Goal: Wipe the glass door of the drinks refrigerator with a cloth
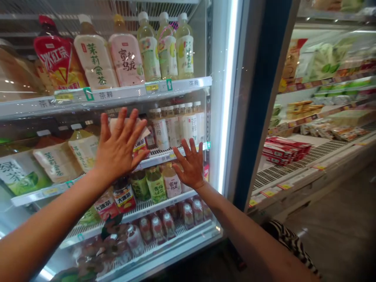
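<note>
My left hand [120, 145] is raised with spread fingers, palm turned toward the glass door [216, 129] of a lit drinks cooler. Something whitish shows behind its fingers; I cannot make out whether it is a label or a separate piece. Lower and to the right, my right hand [190, 166] is also open and flat toward the glass. Both palms appear to lie on or close to the pane; contact is hidden. Behind them, white-labelled tea bottles [160, 131] stand on the middle shelf, and a green-labelled bottle [156, 186] is one shelf down.
Large bottles, including a red-labelled one [60, 58], line the upper shelf [105, 94]. Small bottles [158, 229] fill the bottom. A dark blue cooler frame [263, 86] separates this door from an open chilled display with red packs [286, 149]. Black-and-white striped fabric [290, 239] shows low right.
</note>
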The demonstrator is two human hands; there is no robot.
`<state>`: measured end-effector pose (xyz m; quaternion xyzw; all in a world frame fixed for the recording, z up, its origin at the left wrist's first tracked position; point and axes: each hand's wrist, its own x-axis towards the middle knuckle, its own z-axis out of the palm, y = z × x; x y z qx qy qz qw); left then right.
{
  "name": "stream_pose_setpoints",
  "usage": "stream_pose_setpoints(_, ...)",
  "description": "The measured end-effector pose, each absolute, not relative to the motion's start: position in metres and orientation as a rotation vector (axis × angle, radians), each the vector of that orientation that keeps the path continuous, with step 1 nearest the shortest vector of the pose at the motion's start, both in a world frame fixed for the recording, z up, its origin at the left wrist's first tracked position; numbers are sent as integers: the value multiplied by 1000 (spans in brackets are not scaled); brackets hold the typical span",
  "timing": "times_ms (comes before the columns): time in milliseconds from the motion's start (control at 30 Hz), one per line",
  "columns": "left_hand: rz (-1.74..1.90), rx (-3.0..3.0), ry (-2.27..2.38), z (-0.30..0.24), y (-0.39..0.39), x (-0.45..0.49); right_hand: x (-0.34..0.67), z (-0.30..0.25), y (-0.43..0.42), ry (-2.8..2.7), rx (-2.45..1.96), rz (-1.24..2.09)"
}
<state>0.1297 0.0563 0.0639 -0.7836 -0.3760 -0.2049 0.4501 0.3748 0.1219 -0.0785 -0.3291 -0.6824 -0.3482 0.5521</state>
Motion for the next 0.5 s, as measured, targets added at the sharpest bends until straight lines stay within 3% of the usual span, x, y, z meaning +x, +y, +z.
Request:
stream_pose_setpoints(100, -441, -1890, -901, 25, 45, 117, 374, -77, 122, -1591, -730, -826)
stream_pose_setpoints(200, -145, -1996, -621, -45, 29, 88, 373, -77, 122, -1566, -685, -846)
stream_pose_setpoints(267, 22, -2067, -435, -60, 24, 69, 373, -76, 122, -1571, -683, -846)
stream_pose_setpoints(367, 32, -2071, -428, -15, 24, 53, 374, -77, 122, -1579, -699, -844)
stream_pose_setpoints(500, -336, -1900, -860, 54, 29, 53, 375, -79, 123, -1582, -710, -854)
